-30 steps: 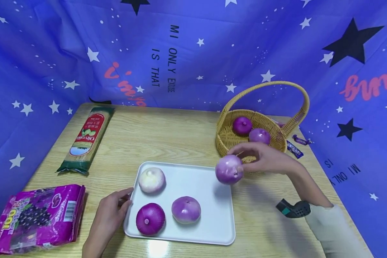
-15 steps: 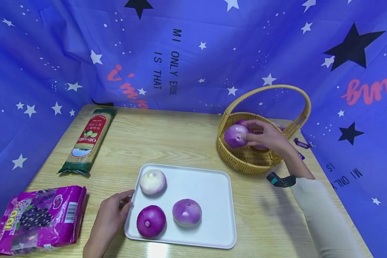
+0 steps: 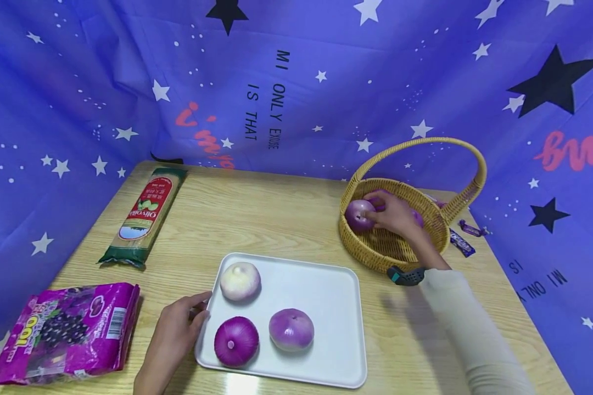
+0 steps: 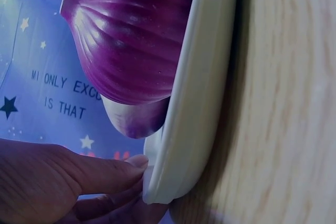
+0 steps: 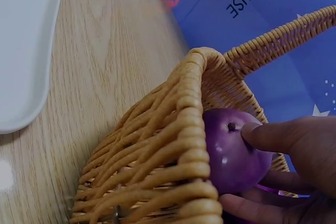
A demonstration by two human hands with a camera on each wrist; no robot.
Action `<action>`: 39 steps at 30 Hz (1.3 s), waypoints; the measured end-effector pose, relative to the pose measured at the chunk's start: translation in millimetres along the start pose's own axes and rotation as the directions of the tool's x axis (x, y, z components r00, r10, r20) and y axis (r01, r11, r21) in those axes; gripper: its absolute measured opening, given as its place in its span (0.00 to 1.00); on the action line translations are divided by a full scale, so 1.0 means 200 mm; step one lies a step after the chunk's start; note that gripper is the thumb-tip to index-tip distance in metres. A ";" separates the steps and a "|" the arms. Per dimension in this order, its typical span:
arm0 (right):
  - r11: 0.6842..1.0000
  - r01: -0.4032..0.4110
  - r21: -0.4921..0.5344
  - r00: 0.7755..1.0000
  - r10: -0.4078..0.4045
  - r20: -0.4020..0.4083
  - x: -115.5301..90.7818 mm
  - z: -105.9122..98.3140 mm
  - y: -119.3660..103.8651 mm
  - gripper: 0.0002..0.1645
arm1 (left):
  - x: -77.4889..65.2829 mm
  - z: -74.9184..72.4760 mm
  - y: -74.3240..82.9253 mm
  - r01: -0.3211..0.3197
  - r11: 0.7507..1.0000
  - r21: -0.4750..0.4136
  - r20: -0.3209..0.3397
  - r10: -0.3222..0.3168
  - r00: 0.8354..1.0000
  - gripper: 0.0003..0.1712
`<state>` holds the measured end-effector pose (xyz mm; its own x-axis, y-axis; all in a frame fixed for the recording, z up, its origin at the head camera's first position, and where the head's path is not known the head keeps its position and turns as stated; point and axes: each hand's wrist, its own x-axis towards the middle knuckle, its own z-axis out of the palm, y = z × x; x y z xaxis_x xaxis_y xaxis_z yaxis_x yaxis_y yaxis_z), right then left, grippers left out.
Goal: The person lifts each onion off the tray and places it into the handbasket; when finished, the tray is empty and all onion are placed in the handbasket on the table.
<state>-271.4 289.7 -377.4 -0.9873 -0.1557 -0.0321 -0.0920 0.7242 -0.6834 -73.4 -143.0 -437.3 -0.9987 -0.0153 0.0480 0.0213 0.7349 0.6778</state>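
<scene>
My right hand (image 3: pixel 396 214) holds a light purple onion (image 3: pixel 358 215) inside the wicker basket (image 3: pixel 368 259), at its left side. In the right wrist view the thumb presses near the dark end of this onion (image 5: pixel 231 158), and fingers lie below it. Other purple onions in the basket are mostly hidden behind the hand. My left hand (image 3: pixel 174 328) pinches the left edge of the white tray (image 3: pixel 328 296), thumb on the rim (image 4: pixel 173 145). On the tray sit a whitish onion (image 3: pixel 240 281), a dark purple onion (image 3: pixel 236 341) and a light purple onion (image 3: pixel 291 330).
A pack of noodles (image 3: pixel 145 216) lies at the back left of the wooden table (image 3: pixel 247 208). In front of it is a purple bag with grapes printed on it (image 3: pixel 69 334). Small wrapped sweets (image 3: pixel 460 243) lie right of the basket, whose tall handle (image 3: pixel 425 141) arches overhead.
My right hand has carried the light purple onion from above the tray's right edge up and back into the basket. The left hand has stayed on the tray's edge.
</scene>
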 end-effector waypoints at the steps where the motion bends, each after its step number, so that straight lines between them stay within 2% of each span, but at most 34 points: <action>1: 1.000 -0.003 0.006 1.000 0.003 0.002 0.00 0.00 0.00 0.26 | 0.00 0.00 0.00 -0.005 1.000 0.001 -0.002 0.005 1.000 0.19; 3: 1.000 -0.003 0.009 1.000 0.003 0.007 -0.01 -0.01 0.00 0.26 | 0.00 0.00 0.00 -0.008 1.000 0.005 -0.003 0.008 1.000 0.19; 10: 0.976 0.074 -0.205 0.997 -0.077 -0.007 -0.05 -0.08 -0.01 0.27 | 0.01 -0.02 0.02 -0.001 1.000 0.021 0.014 0.001 1.000 0.19; 15: 0.984 0.094 -0.152 0.995 -0.095 0.004 -0.12 -0.11 -0.06 0.28 | 0.01 -0.02 0.02 0.026 0.999 0.027 0.037 -0.027 0.999 0.19; 19: 0.976 0.159 -0.147 0.987 -0.160 0.000 -0.21 -0.10 -0.14 0.29 | 0.01 -0.02 0.01 0.034 0.999 0.030 0.039 -0.035 0.999 0.19; 23: 0.956 0.276 -0.101 0.961 -0.275 0.021 -0.28 -0.06 -0.21 0.28 | 0.01 -0.02 0.01 0.019 0.999 0.038 0.028 -0.020 0.999 0.19; 27: 0.934 0.357 0.007 0.932 -0.357 0.069 -0.33 0.01 -0.24 0.27 | 0.01 -0.02 0.01 0.006 0.999 0.045 0.020 -0.007 1.000 0.19; 34: 0.933 0.347 0.098 0.919 -0.359 0.161 -0.42 0.14 -0.30 0.27 | 0.01 0.00 0.00 -0.003 0.999 0.037 0.021 0.003 1.000 0.19; 39: 0.921 0.340 0.188 0.885 -0.381 0.266 -0.50 0.28 -0.33 0.29 | 0.00 0.00 0.00 -0.002 0.999 0.034 0.023 0.001 1.000 0.19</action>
<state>-160.0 219.4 -369.4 -0.8045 -0.5927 0.0383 -0.3964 0.4879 -0.7777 -74.2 -143.4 -437.0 -0.9995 0.0005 0.0320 0.0213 0.7573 0.6527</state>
